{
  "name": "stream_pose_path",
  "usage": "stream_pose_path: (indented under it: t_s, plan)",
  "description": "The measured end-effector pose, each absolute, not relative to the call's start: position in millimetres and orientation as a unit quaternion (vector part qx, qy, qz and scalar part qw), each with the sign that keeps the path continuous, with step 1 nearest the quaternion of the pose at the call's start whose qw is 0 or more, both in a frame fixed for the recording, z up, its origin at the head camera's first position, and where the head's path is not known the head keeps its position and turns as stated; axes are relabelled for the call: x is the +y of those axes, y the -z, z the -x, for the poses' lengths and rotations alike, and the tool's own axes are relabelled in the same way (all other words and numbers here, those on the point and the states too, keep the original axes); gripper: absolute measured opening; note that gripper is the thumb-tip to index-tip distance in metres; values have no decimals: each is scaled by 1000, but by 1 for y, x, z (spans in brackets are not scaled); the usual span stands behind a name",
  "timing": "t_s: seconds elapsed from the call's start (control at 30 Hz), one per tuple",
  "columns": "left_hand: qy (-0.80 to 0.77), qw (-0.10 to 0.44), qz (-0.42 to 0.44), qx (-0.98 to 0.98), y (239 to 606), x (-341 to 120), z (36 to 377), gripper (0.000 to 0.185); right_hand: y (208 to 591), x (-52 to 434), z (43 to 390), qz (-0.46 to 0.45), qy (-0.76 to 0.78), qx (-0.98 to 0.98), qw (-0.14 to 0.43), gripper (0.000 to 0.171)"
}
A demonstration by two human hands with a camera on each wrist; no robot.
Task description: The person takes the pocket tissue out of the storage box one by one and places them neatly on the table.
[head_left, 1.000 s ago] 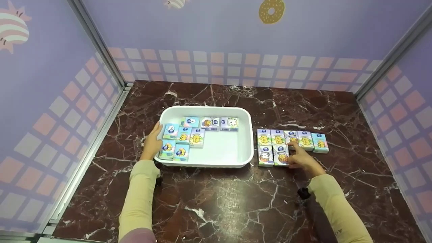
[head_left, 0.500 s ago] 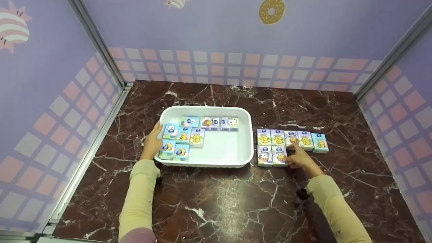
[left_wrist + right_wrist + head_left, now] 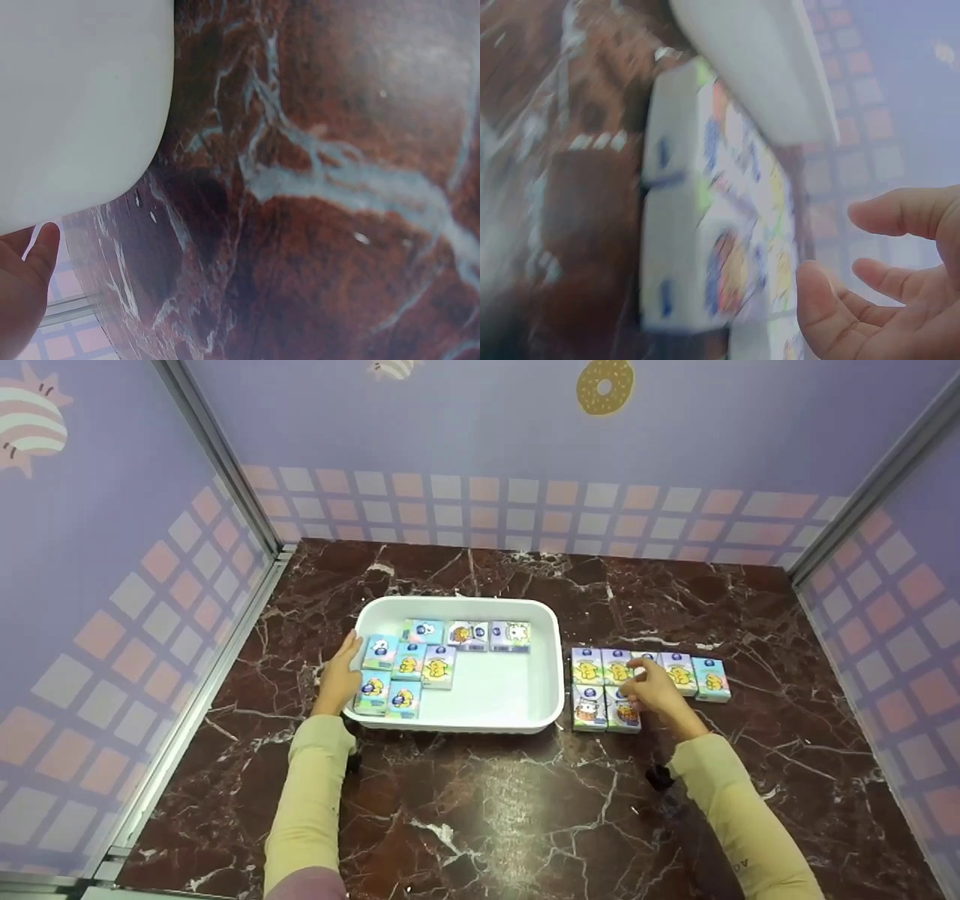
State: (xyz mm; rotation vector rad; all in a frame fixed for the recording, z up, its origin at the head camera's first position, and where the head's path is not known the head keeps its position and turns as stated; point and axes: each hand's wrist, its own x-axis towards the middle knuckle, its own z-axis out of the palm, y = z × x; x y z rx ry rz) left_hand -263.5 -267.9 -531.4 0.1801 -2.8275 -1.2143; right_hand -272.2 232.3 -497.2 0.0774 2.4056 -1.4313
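Note:
My left hand [image 3: 340, 679] rests against the left wall of a white plastic tray [image 3: 491, 690], fingers extended along the rim. In the left wrist view its thumb [image 3: 43, 251] shows beside the tray's corner. Several small cartoon-printed packs lie flat in the tray, such as a purple-and-green pack [image 3: 438, 667]. My right hand [image 3: 660, 694] hovers over two rows of similar packs on the table, covering part of a front-row pack [image 3: 623, 720]. In the right wrist view its thumb and fingers stand apart with nothing between them, near a pack [image 3: 735, 270].
The packs sit close to the tray's right side, with a blue pack [image 3: 712, 681] at the row's right end. The dark red marble tabletop [image 3: 480, 810] is bounded by purple printed panels [image 3: 480, 435] at the back and both sides.
My right hand has lifted off the front-row pack's right side and shifted slightly left over the packs. That pack was nudged left against its neighbour before this. The left hand has stayed in place.

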Motion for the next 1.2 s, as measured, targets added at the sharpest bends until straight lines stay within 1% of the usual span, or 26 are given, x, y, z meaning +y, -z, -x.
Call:
stream_pose_path:
  t_s: [0.3,0.43,0.57,0.73,0.97,1.2]
  plan:
    - [393,31,-57,-917,531,-268,264,69,477,182,274,15,576,806,136,48]
    - [397,31,-57,-916,531,-268,264,70,472,156,272,23,610,780,140,46]
    - [399,36,-54,-915,531,-268,263,70,470,131,269,28,622,765,164,43]
    - [399,43,-51,-915,531,-268,262,69,476,101,267,27,628,752,197,40]
    - [413,34,-53,-909,531,-269,262,69,484,50,258,35,624,732,271,42]
    - [409,31,-49,-911,530,-269,262,70,487,17,254,36,613,722,319,47]
